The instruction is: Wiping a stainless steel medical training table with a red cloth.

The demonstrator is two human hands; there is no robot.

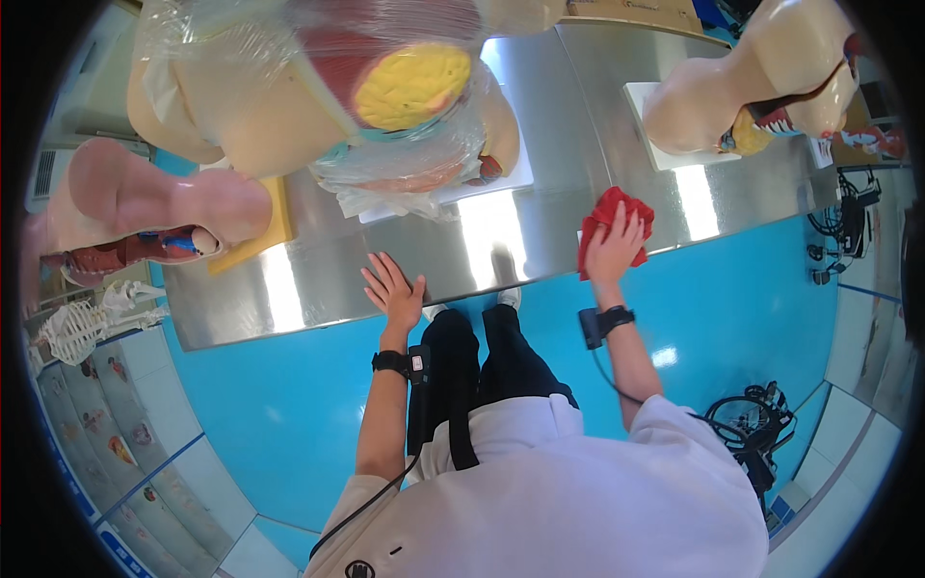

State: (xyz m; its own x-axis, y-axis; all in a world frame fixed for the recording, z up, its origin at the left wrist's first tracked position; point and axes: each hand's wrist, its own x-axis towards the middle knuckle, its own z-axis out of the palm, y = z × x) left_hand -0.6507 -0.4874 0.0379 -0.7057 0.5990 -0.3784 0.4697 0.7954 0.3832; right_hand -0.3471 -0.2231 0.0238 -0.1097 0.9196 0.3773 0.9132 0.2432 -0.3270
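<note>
My right hand (613, 242) presses a bunched red cloth (616, 206) against the stainless steel table (578, 123), close to its front edge. Part of the cloth hangs at that edge. My left hand (394, 292) rests on the same table near the edge, fingers spread, holding nothing. Beyond both hands lies a large anatomical torso model (267, 101) wrapped in clear plastic film, with a yellow part showing at its front. Another torso model (701, 87), with open chest and exposed organs, lies on a white base at the right.
A pinkish torso model (159, 188) on a yellow base (283, 209) lies at the left end. Beside it stands a skeleton model (79, 325). Wheelchairs (751, 426) stand on the blue floor at right. Glass cabinets (108, 419) line the left side. A cardboard box (636, 10) sits at the back.
</note>
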